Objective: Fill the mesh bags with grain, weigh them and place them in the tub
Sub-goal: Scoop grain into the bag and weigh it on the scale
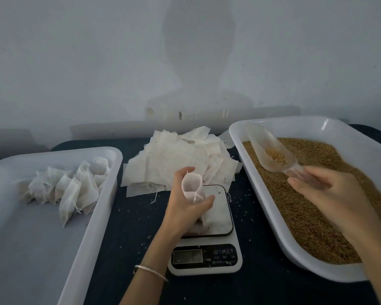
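— Where were your hands just then?

— My left hand (186, 200) was over the scale (207, 230) near the front edge of the bench (262, 289), fingers and thumb curled round a bag (191, 186), holding its mouth open and upward. My right hand (323, 190) gripped the handle of the scoop (271, 150) above the grain tray (361, 155) at the right edge.

— And the scoop relative to the bag?

— To the bag's right and a little farther back. Its long axis ran from my hand toward the far left, lip pointing away; a little grain (277, 158) lay in the bowl. I judged it had to swing left and tip over the mouth. The right hand was the nearer one for that.

— The tub?

— At the left edge, the tub (110, 183) held filled bags (64, 186) bunched toward its far end.

— Beyond that?

— Spare bags (176, 159) heaped at the back, past the scale. Stray kernels dotted the dark cloth. Behind stood a pale wall (75, 62), dimly lit.
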A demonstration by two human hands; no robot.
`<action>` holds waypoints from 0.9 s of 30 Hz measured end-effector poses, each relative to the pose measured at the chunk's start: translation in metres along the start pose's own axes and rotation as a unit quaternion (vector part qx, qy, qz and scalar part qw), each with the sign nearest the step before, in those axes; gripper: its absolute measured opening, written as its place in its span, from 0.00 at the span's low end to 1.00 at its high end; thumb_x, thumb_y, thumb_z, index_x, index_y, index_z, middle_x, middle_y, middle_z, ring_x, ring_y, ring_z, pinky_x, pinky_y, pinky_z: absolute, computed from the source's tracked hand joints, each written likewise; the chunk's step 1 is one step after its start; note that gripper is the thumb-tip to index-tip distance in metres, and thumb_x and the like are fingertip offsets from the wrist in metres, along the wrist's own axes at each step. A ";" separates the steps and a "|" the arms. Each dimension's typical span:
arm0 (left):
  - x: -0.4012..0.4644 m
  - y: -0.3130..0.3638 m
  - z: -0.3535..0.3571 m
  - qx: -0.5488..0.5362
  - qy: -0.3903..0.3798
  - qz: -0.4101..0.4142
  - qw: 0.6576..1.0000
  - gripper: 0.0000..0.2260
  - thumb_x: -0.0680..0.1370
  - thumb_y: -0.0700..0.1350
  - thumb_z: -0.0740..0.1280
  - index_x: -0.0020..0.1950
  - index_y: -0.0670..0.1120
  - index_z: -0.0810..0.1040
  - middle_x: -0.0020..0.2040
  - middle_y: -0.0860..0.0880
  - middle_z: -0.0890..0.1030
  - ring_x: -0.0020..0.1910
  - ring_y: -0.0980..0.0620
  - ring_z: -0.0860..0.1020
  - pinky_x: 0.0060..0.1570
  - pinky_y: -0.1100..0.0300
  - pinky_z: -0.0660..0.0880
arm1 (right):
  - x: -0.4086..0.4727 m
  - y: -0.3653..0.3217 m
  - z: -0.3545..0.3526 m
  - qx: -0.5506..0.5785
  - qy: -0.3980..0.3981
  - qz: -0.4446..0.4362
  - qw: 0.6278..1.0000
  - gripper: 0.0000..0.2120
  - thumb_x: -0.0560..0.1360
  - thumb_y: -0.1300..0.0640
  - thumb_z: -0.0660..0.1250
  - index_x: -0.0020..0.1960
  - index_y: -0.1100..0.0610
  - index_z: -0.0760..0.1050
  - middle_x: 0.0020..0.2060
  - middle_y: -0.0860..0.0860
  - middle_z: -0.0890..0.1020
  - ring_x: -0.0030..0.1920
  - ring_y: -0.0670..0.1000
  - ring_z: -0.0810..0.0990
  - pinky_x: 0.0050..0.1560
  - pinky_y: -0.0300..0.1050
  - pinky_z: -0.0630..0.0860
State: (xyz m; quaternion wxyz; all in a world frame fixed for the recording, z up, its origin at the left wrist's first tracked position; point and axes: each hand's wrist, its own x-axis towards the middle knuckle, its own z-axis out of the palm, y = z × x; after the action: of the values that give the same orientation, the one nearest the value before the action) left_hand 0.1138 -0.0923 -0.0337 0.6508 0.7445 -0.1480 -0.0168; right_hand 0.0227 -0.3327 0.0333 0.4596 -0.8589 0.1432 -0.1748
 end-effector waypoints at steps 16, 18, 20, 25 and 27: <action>0.017 0.004 -0.002 0.044 0.024 0.021 0.999 0.19 0.76 0.41 0.69 0.60 0.58 0.67 0.52 0.42 0.76 0.44 0.56 0.78 0.45 0.63 0.79 | -0.006 0.011 0.004 -0.134 0.041 -0.017 0.990 0.06 0.72 0.54 0.72 0.49 0.49 0.81 0.34 0.38 0.78 0.38 0.37 0.74 0.35 0.37 0.66; 0.017 0.004 0.000 0.073 -0.017 0.004 0.997 0.30 0.71 0.44 0.74 0.67 0.57 0.63 0.58 0.44 0.75 0.50 0.52 0.79 0.54 0.54 0.78 | -0.006 0.012 0.004 -0.130 0.041 -0.014 0.991 0.06 0.72 0.55 0.73 0.48 0.48 0.81 0.34 0.37 0.77 0.37 0.36 0.73 0.34 0.36 0.66; 0.012 0.003 -0.001 0.067 -0.047 -0.007 0.997 0.43 0.66 0.46 0.78 0.73 0.57 0.56 0.63 0.48 0.72 0.43 0.52 0.79 0.50 0.56 0.79 | -0.007 0.012 0.004 -0.127 0.041 -0.017 0.991 0.06 0.71 0.55 0.73 0.46 0.45 0.79 0.33 0.36 0.77 0.37 0.36 0.73 0.34 0.35 0.65; -0.003 0.000 -0.018 0.056 -0.043 0.057 0.996 0.59 0.62 0.52 0.81 0.78 0.55 0.40 0.72 0.56 0.62 0.61 0.70 0.71 0.55 0.75 0.69 | -0.005 0.014 0.004 -0.134 0.044 -0.020 0.990 0.06 0.71 0.54 0.73 0.47 0.45 0.80 0.34 0.37 0.79 0.38 0.37 0.75 0.35 0.38 0.67; -0.010 -0.001 -0.030 0.024 -0.023 0.062 0.998 0.54 0.63 0.57 0.75 0.78 0.57 0.41 0.75 0.57 0.60 0.71 0.66 0.63 0.65 0.66 0.66 | -0.005 0.015 0.005 -0.140 0.046 -0.023 0.989 0.06 0.71 0.53 0.73 0.48 0.47 0.81 0.34 0.38 0.79 0.37 0.37 0.75 0.34 0.37 0.67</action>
State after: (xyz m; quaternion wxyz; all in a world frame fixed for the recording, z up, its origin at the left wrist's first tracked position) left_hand 0.1109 -0.0613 -0.0315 0.6288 0.7490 -0.2085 0.0101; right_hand 0.0189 -0.3353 0.0171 0.3238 -0.9089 0.1675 -0.2025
